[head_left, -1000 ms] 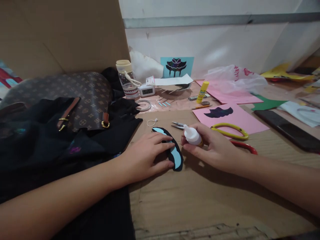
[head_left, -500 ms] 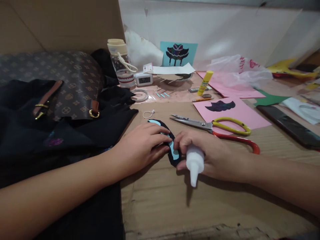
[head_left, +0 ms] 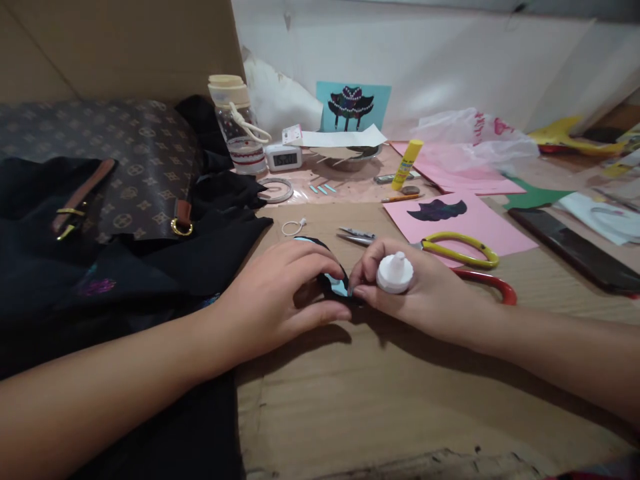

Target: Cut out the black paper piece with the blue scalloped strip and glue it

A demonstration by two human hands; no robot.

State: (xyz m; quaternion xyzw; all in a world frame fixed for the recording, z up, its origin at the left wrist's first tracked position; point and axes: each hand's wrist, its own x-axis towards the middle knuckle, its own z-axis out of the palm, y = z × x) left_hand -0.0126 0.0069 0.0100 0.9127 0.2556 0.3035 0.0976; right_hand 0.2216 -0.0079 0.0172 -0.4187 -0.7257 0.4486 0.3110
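Black-and-blue curved cutout [head_left: 336, 285]: on corrugated cardboard [head_left: 430, 407], between the 2 hands; long axis runs far-left to near-right. Right hand [head_left: 425, 283]: fingers pinch the near end and grasp a white-topped bottle [head_left: 395, 273], nozzle upward. Left hand [head_left: 283, 287]: arched over cutout, grip undeterminable. Lidded clear bottle [head_left: 239, 130]: contents unclear. Bowl [head_left: 374, 157]: 1 paper strip [head_left: 345, 138] across.

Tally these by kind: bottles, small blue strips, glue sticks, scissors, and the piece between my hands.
Bottles: 2, white-topped bottle and drinking bottle
Small blue strips: 3
Glue stick: 1
Scissors: 1
Black-and-blue piece: 1
Total: 8
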